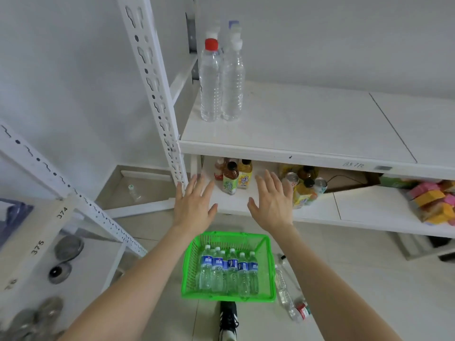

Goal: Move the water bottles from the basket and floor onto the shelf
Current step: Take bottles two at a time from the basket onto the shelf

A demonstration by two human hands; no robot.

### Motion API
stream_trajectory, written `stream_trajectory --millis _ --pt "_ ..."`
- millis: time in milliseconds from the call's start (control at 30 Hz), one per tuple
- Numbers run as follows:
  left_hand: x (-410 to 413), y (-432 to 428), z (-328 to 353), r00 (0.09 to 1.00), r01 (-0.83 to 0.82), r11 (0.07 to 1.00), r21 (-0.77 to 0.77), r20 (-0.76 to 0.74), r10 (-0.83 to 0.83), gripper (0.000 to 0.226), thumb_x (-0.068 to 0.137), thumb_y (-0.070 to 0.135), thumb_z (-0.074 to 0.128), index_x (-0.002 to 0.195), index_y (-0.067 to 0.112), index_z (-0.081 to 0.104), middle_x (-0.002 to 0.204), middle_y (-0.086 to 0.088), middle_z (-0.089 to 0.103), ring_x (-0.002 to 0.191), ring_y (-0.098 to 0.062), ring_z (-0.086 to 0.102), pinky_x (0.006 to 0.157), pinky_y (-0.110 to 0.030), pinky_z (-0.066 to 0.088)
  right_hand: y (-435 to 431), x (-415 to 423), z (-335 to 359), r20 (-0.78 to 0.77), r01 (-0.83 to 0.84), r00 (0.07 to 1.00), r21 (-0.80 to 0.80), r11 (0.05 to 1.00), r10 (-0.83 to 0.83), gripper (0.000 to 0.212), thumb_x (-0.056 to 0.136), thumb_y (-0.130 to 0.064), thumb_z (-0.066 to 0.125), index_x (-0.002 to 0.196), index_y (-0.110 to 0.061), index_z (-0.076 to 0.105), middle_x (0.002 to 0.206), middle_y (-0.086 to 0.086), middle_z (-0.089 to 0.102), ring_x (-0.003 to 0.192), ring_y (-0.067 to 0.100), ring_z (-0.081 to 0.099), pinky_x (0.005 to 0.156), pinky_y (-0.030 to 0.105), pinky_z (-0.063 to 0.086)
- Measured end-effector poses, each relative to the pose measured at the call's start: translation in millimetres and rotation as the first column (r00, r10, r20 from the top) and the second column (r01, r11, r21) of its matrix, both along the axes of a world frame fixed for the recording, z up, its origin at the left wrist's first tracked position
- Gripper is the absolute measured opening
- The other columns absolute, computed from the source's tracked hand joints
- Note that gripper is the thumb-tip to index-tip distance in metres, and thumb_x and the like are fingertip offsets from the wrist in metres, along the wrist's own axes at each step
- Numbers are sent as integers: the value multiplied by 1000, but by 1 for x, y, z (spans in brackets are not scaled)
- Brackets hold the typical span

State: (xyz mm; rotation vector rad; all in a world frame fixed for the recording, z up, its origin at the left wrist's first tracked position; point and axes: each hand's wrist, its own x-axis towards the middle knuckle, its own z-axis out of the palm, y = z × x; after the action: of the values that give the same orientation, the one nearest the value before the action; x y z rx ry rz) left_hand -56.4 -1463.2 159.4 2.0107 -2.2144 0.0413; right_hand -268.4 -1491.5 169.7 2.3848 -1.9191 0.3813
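Note:
A green basket (268, 264) stands on the floor below me, holding several small blue-labelled water bottles (229, 269) upright. More clear bottles (283, 286) lie on the floor just right of the basket. On the white shelf (307, 129) stand several tall clear bottles (220, 77), one with a red cap. My left hand (194, 205) and my right hand (273, 200) hover side by side above the basket, palms down, fingers spread, both holding nothing.
The lower shelf board (320, 207) carries tea and juice bottles (234, 178), cans (305, 185) and coloured packets (435, 203). A white perforated upright (152, 84) stands left of my hands. Another rack with metal lids (66, 249) is at far left. My shoe (227, 318) is below the basket.

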Motion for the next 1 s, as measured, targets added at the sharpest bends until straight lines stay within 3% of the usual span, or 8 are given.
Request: stream_trajectory --millis 233,467,600,767,1000 --pt "-19 90 -32 998 55 987 149 9 -57 68 96 50 44 153 20 21 163 -9 15 151 -28 6 119 -58 8 100 -3 -38 -10 30 1000 138 990 -29 65 90 -41 55 146 -16 34 157 11 30 147 28 24 116 57 14" --pt "-40 158 -70 999 50 974 220 -8 -49 66 93 48 49 150 20 30 161 -9 22 150 -28 12 117 -59 10 179 -25 -79 2 70 997 263 962 -73 65 88 -42 57 145 -14 40 154 12 37 144 28 29 115 58 16" --pt "-53 189 -88 1000 29 959 281 1 -31 68 92 48 50 152 23 28 161 -8 22 150 -28 12 116 -59 9 209 -46 -91 -28 78 997 338 938 -73 65 92 -43 50 149 -16 32 159 10 26 148 26 20 117 56 8" --pt "-69 222 -104 1000 -9 944 331 6 8 68 88 44 58 148 21 37 156 -10 33 148 -31 22 114 -61 17 238 -69 -105 -52 109 994 391 914 -96 67 85 -38 61 144 -14 41 153 12 38 144 29 30 114 58 17" --pt "-84 247 -129 999 -30 915 402 3 32 67 90 40 55 150 21 32 159 -10 28 149 -30 18 115 -58 16 254 -88 -136 -71 115 993 413 903 -94 67 75 -36 71 134 -10 52 141 16 52 133 34 47 106 62 30"
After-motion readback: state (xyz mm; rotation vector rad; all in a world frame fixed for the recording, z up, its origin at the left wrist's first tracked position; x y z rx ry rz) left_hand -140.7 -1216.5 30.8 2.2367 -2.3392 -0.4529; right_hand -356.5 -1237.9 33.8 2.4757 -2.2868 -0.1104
